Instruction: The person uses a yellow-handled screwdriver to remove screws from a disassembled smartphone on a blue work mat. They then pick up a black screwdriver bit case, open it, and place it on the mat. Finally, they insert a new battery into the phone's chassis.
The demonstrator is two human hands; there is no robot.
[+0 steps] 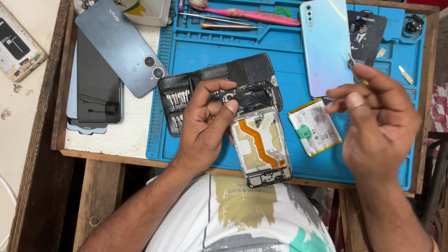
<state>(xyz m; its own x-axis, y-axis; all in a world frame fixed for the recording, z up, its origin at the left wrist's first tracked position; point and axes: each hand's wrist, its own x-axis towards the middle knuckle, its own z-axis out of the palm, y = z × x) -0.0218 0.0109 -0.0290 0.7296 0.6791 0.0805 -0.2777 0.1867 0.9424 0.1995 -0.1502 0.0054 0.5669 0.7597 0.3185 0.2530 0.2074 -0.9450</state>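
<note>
Opened phone [261, 144], one, back off, clamped in left hand [203, 128], thumb on its top edge. One battery [314, 127] just right of grip. Right hand [378, 121] pinches tweezers [351, 58], mostly hidden. Three phones beyond.

phone repair bench | blue work mat [196, 51] | screwdriver kit [179, 100] | opened phones, loose battery [313, 127]

Hidden and cut-off items

Tweezers [351, 58] mostly hidden behind right hand [378, 126]; left hand [203, 126] covers the phone frame's [261, 144] left edge; bare chassis [16, 44] cut by the picture's edge.
</note>
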